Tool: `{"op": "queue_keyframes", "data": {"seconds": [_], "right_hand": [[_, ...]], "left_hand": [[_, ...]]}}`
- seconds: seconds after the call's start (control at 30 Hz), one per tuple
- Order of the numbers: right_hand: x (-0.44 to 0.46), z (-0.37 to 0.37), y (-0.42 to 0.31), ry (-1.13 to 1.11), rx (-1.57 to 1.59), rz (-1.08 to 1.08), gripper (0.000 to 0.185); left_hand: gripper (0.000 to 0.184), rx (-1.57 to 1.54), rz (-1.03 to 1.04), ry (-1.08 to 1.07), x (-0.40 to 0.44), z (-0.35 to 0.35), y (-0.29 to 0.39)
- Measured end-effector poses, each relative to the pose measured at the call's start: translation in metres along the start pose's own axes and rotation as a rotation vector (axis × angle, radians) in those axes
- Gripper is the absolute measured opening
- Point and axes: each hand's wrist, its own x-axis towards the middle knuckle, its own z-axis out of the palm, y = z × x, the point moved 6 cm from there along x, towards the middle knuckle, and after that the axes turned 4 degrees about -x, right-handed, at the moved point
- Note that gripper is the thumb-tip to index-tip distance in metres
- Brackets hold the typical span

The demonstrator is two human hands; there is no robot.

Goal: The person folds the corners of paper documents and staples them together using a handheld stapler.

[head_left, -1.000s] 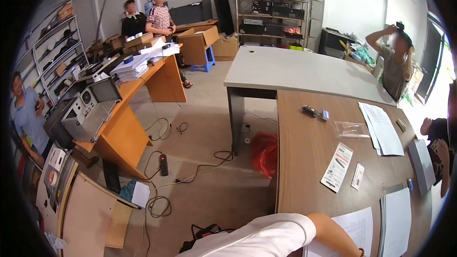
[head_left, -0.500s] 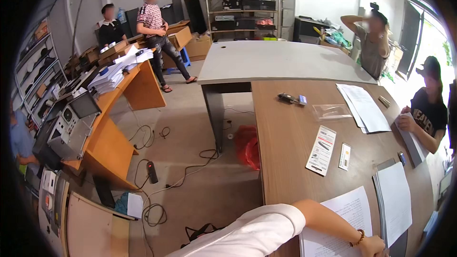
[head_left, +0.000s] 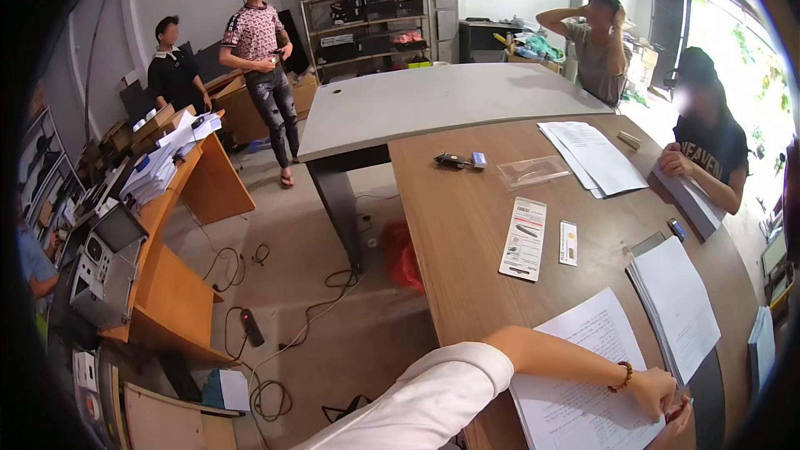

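Note:
My left hand (head_left: 652, 392), with a beaded bracelet at the wrist and a white sleeve, is closed at the lower right edge of a stack of printed sheets (head_left: 575, 367). Its forearm crosses the sheets. Close against it is my right hand (head_left: 682, 423), fingers bent, partly cut off by the bottom of the view. Both pinch at the same spot; what lies between the fingers is too small to make out. Just beyond the hands is another pile of white paper (head_left: 679, 308). A printed packaging card (head_left: 523, 237) and a small white packet (head_left: 567, 243) lie farther up the brown table.
On the brown table (head_left: 467, 283) are a small black tool (head_left: 450, 160), a clear plastic shell (head_left: 533, 171) and more papers (head_left: 592, 158). A person (head_left: 708, 142) grips a grey block of paper (head_left: 687, 196) at the right. Cables (head_left: 317, 312) trail over the floor.
The view has shifted right and down, so the table appears farther left and higher. My right hand has come into view beside my left. The person at far left now stands taller.

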Motion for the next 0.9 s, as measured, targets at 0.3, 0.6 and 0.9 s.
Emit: {"op": "queue_keyframes", "data": {"seconds": [0.3, 0.6, 0.9], "right_hand": [[-0.009, -0.014, 0.014, 0.006, 0.043, 0.028, 0.031], [-0.012, -0.027, 0.027, -0.277, 0.255, 0.02, 0.03], [-0.002, -0.045, 0.055, -0.024, 0.163, 0.062, 0.025]], "left_hand": [[0.02, 0.1, -0.122, -0.174, 0.008, 0.002, 0.008], [0.02, 0.143, -0.146, -0.202, 0.001, 0.003, 0.011], [0.028, 0.086, -0.134, -0.155, 0.001, 0.005, -0.003]]}}
